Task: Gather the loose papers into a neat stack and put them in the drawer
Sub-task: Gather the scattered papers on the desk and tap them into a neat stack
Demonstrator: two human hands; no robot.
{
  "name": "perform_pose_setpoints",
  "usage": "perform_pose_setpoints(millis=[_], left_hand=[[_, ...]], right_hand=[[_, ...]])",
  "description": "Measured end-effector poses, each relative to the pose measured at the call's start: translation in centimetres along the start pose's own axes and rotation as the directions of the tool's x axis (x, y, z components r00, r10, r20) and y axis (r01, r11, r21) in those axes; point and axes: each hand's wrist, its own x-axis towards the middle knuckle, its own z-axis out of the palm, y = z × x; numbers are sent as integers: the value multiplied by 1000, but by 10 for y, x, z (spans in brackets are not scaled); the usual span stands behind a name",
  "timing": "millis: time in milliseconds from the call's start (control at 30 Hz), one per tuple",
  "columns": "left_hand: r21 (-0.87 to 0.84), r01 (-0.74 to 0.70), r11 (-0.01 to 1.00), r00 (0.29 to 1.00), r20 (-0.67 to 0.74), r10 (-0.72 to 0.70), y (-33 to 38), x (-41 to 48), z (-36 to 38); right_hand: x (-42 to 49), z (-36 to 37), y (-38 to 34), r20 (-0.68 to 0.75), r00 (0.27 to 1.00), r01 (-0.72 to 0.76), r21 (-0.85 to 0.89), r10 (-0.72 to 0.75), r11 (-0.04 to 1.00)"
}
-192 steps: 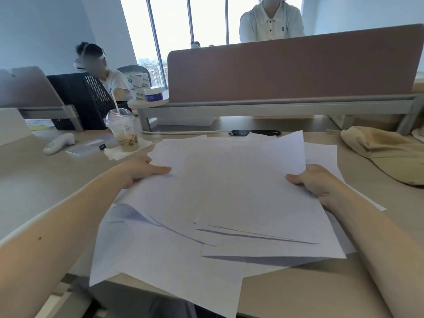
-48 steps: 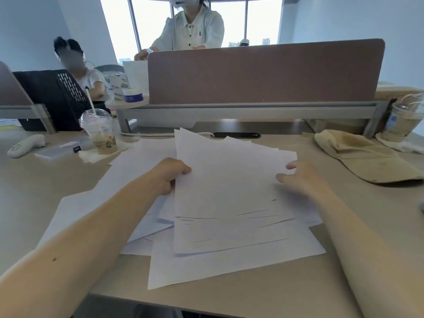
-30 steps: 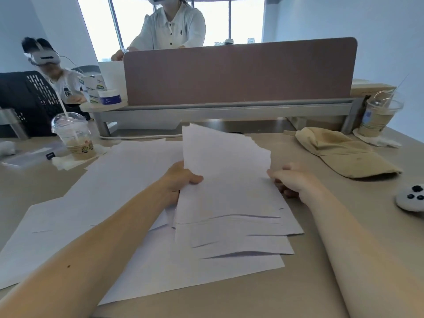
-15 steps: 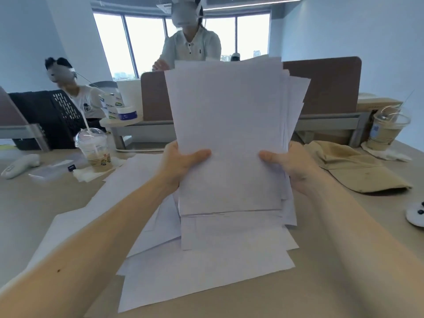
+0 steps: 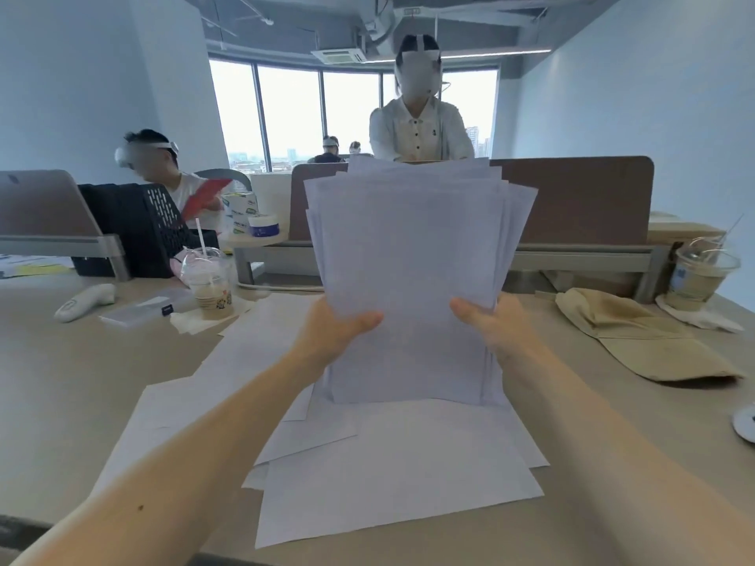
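Observation:
A bundle of white papers (image 5: 412, 259) stands upright on its lower edge, its top edges uneven and fanned to the right. My left hand (image 5: 333, 330) grips its left side with the thumb on the front. My right hand (image 5: 494, 324) grips the right side the same way. The bundle's bottom edge rests on several loose sheets (image 5: 388, 463) that lie flat and skewed on the beige desk (image 5: 81, 381). More flat sheets (image 5: 228, 373) spread to the left. No drawer is in view.
An iced drink cup (image 5: 210, 281) on a napkin, a white controller (image 5: 83, 302) and a clear case stand at the left. A tan cap (image 5: 637, 337) and a second cup (image 5: 698, 277) lie at the right. A brown divider (image 5: 572, 198) closes the back; people sit beyond.
Both hands gathered the top sheets, lifted them off the desk and stood them on edge. Since half a second ago the bundle's lower edge has come down and evened out on the flat sheets.

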Motion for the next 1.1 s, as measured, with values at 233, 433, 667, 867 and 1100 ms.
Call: perform_pose_setpoints(millis=[233,433,667,867,1100], left_hand=[[48,-24,999,990,-141,31,31,2,-51],[45,173,984,901,-411,-139,11,-18,-163],[55,361,931,722,-648,-243,-31,-68,-276],[35,488,872,619,-718,-317,-53,-86,-326],[114,593,797,608,-713,-350,-69,-93,-350]], right_hand=[[15,45,-35,91,995,-50,63,44,997],[2,131,-5,450,876,-124,-132,171,983],[-24,239,45,773,610,495,-543,174,678],[-44,283,61,797,541,683,-602,268,414],[-29,260,73,763,535,671,-644,362,366]])
